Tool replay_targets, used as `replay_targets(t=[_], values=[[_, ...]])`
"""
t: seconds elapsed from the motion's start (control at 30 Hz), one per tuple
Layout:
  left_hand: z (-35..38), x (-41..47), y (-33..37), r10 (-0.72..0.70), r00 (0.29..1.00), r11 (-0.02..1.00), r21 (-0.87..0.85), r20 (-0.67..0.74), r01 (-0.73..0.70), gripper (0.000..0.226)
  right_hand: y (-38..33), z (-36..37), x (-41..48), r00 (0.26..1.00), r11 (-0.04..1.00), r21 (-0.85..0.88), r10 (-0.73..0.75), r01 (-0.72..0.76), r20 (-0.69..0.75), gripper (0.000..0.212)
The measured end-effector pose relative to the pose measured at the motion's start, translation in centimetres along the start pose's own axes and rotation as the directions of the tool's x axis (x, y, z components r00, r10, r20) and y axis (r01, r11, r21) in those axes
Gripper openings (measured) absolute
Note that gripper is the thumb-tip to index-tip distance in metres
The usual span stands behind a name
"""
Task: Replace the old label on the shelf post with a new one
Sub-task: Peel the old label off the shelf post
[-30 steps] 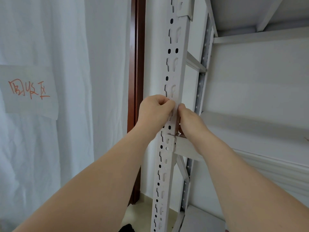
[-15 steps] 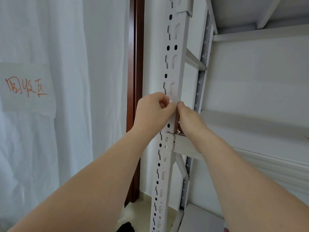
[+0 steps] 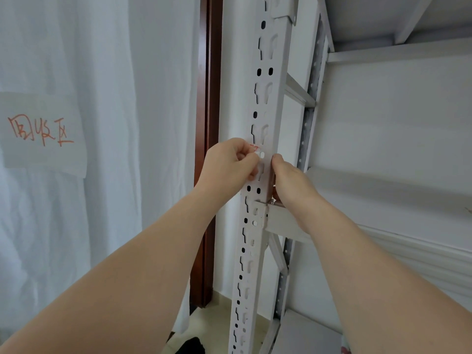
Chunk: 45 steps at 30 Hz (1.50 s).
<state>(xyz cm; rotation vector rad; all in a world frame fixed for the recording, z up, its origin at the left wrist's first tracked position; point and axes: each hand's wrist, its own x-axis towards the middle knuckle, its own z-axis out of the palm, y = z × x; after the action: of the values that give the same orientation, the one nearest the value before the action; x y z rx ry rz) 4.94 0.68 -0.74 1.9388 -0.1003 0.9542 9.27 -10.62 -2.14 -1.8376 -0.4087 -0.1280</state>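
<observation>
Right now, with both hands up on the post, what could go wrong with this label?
1. The left hand pinches only a small visible edge of the label; it might tear or crease.
2. The label sits among punched slots in the shelf post, so it may snag on their edges.
3. The right hand grips the post's edge just above the beam bracket, whose metal corner could scrape it.

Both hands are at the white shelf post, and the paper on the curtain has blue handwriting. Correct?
No: the head view shows red handwriting on the paper, not blue. The left hand and right hand are at the white shelf post.
</observation>
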Motion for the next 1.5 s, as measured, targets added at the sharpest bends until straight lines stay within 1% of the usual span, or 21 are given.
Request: replay_targets(t=[0.07, 0.13, 0.17, 0.23, 0.3, 0.37, 0.43, 0.5, 0.6, 0.73, 0.83, 1.0, 1.13, 1.2, 1.27, 1.3, 1.37, 1.5], values=[[0.0, 0.0, 0.0, -0.022, 1.000, 0.999, -0.031, -0.010, 0.022, 0.016, 0.0, 0.0, 0.0, 1.000, 1.000, -0.004, -0.001, 0.001, 0.002, 0.041], [0.2, -0.4, 0.1, -0.004, 0.999, 1.000, -0.009, -0.038, 0.003, 0.015, -0.1, 0.0, -0.1, 1.000, 1.000, -0.001, 0.000, 0.000, 0.005, 0.041], [0.4, -0.6, 0.1, 0.029, 0.998, 0.999, 0.038, -0.059, -0.027, 0.016, -0.1, 0.0, -0.1, 1.000, 1.000, 0.002, -0.001, 0.001, 0.010, 0.042], [0.7, -0.9, 0.2, 0.116, 0.990, 0.977, 0.187, -0.084, -0.099, 0.016, -0.1, 0.0, 0.0, 1.000, 1.000, 0.008, -0.008, 0.008, 0.027, 0.042], [0.8, -1.0, 0.1, 0.186, 0.979, 0.946, 0.284, -0.080, -0.156, 0.015, 0.0, -0.1, 0.1, 0.999, 1.000, 0.004, -0.019, 0.019, 0.030, 0.042], [0.9, -1.0, -0.4, 0.254, 0.964, 0.927, 0.303, -0.078, -0.220, 0.011, -0.1, -0.1, 0.0, 0.999, 1.000, 0.000, -0.022, 0.022, 0.024, 0.041], [0.9, -0.9, -1.0, 0.317, 0.941, 0.913, 0.307, -0.116, -0.269, 0.008, -0.2, 0.0, -0.2, 0.999, 1.000, 0.006, -0.023, 0.023, 0.032, 0.041], [0.8, -0.9, -1.6, 0.352, 0.922, 0.899, 0.331, -0.159, -0.286, 0.010, -0.1, 0.0, -0.2, 0.999, 1.000, 0.007, -0.020, 0.020, 0.024, 0.042], [1.0, -0.9, -1.8, 0.400, 0.901, 0.884, 0.332, -0.170, -0.330, 0.012, 0.2, 0.0, 0.2, 1.000, 1.000, -0.009, -0.021, 0.022, 0.012, 0.044], [1.3, -0.9, -1.8, 0.392, 0.904, 0.895, 0.297, -0.168, -0.333, 0.015, 0.3, 0.0, 0.2, 0.999, 0.999, -0.028, -0.027, 0.028, 0.020, 0.046], [1.4, -0.9, -1.9, 0.379, 0.910, 0.904, 0.280, -0.170, -0.324, 0.014, 0.4, 0.0, 0.2, 0.999, 0.999, -0.033, -0.041, 0.042, 0.024, 0.047], [0.9, -0.9, -1.6, 0.283, 0.948, 0.940, 0.239, -0.146, -0.244, 0.008, 0.5, -0.1, 0.2, 0.999, 0.998, -0.047, -0.040, 0.041, 0.029, 0.052], [0.4, -0.8, -1.2, 0.245, 0.963, 0.951, 0.222, -0.117, -0.215, 0.007, 0.5, -0.1, 0.0, 0.999, 0.998, -0.051, -0.040, 0.041, 0.023, 0.049], [0.2, -0.8, -1.1, 0.185, 0.976, 0.977, 0.134, -0.114, -0.169, 0.009, 0.4, -0.2, 0.0, 0.999, 0.998, -0.046, -0.036, 0.037, 0.019, 0.048], [0.0, -0.7, -0.9, 0.110, 0.987, 0.994, -0.008, -0.117, -0.111, 0.012, 0.2, -0.2, -0.2, 0.999, 0.999, -0.045, -0.030, 0.030, 0.018, 0.048], [-0.1, -0.7, -0.9, 0.099, 0.988, 0.993, -0.045, -0.117, -0.105, 0.011, 0.2, -0.2, -0.2, 0.999, 0.998, -0.046, -0.030, 0.030, 0.018, 0.050], [0.0, -0.8, -1.1, 0.141, 0.983, 0.990, 0.012, -0.117, -0.140, 0.004, 0.1, -0.2, -0.2, 0.999, 0.998, -0.050, -0.028, 0.029, 0.020, 0.052], [0.8, -1.0, -1.6, 0.256, 0.955, 0.956, 0.183, -0.149, -0.228, 0.011, 0.0, -0.1, -0.4, 1.000, 0.998, -0.052, -0.025, 0.026, 0.015, 0.046]])
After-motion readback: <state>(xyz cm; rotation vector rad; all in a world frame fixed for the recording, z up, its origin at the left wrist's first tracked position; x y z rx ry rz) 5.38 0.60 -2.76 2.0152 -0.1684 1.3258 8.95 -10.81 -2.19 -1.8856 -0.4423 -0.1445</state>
